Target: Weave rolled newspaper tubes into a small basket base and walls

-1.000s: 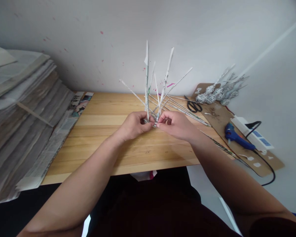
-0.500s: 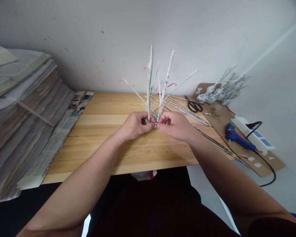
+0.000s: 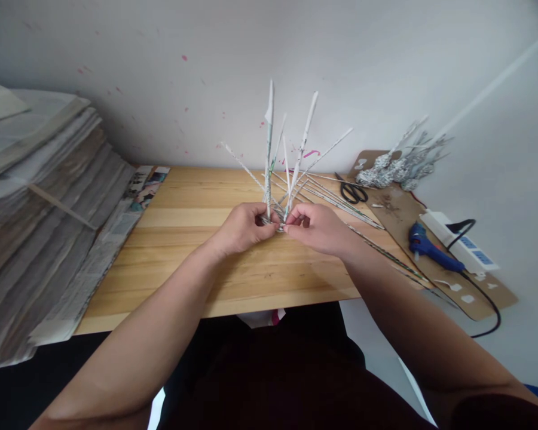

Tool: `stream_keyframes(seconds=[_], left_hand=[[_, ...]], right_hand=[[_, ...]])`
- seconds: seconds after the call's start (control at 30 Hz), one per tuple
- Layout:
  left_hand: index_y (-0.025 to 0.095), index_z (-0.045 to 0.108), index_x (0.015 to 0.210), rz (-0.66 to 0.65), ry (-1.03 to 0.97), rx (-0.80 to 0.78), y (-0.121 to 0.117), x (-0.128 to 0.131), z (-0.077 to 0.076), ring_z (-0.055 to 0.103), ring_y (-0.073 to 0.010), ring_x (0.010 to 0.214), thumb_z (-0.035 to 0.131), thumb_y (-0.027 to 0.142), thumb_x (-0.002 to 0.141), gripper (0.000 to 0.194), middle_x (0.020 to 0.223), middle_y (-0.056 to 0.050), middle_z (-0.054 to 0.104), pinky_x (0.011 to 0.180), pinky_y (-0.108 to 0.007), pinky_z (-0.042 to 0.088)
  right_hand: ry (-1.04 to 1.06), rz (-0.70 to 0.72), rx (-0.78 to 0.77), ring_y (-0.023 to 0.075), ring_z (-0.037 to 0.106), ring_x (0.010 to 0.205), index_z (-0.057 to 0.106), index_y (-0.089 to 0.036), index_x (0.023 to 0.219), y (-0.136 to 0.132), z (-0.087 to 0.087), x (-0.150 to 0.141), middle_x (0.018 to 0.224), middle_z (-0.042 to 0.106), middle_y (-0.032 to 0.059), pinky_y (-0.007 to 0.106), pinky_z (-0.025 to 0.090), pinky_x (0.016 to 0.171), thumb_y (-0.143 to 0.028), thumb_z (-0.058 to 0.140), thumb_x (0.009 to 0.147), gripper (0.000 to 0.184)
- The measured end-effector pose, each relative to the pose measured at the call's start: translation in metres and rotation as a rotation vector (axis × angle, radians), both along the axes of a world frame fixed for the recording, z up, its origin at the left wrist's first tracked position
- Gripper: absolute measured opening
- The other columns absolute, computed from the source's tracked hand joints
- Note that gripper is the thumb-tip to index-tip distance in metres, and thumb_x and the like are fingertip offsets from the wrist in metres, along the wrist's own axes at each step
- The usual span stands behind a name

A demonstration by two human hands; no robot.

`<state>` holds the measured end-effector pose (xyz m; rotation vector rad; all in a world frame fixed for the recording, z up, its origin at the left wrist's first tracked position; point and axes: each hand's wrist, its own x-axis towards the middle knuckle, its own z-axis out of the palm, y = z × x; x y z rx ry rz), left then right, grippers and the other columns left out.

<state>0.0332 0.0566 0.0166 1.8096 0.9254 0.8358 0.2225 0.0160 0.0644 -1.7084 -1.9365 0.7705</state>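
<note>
A small woven base of rolled newspaper (image 3: 275, 227) sits between my hands near the middle of the table, with several paper tubes (image 3: 269, 137) rising and fanning out from it. My left hand (image 3: 248, 227) pinches the left side of the base, thumb in front, next to the tallest tube. From the right, my right hand (image 3: 316, 226) grips the base's near edge between thumb and fingers, close to another upright tube (image 3: 302, 146). My fingers cover much of the weave.
Loose paper tubes (image 3: 341, 203) lie behind and right of my hands, near black scissors (image 3: 353, 191). A blue glue gun (image 3: 433, 251) and a white power strip (image 3: 459, 239) rest on cardboard at right. Tall newspaper stacks (image 3: 49, 221) stand at left. Bundled paper pieces (image 3: 397, 169) lean against the wall.
The upright tubes have shifted and tilted slightly, with several tips now a little further left. Both hands keep their hold on the base and have barely moved.
</note>
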Motion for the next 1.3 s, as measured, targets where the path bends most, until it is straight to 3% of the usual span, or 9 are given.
stream_keyframes(seconds=[0.47,1.3], left_hand=[[0.016,0.069,0.082,-0.019,-0.010,0.011,0.001,0.000,-0.001,0.042,-0.0063,0.055,0.066,0.023,0.074,0.012,0.065,0.004,0.059,0.053,-0.018,0.036],[0.016,0.067,0.079,-0.055,0.017,-0.042,0.002,-0.002,0.002,0.041,-0.0062,0.055,0.067,0.026,0.072,0.012,0.064,0.005,0.057,0.053,-0.018,0.035]], right_hand=[[-0.036,-0.041,0.019,0.0122,0.053,0.059,0.064,-0.020,0.074,0.002,-0.003,-0.005,0.066,0.063,-0.0017,0.026,0.037,0.056,-0.028,0.067,0.072,0.009],[0.097,0.070,-0.055,0.0118,0.053,0.062,0.066,-0.018,0.079,0.003,-0.008,0.007,0.067,0.061,-0.0015,0.025,0.040,0.057,-0.020,0.062,0.074,0.007]])
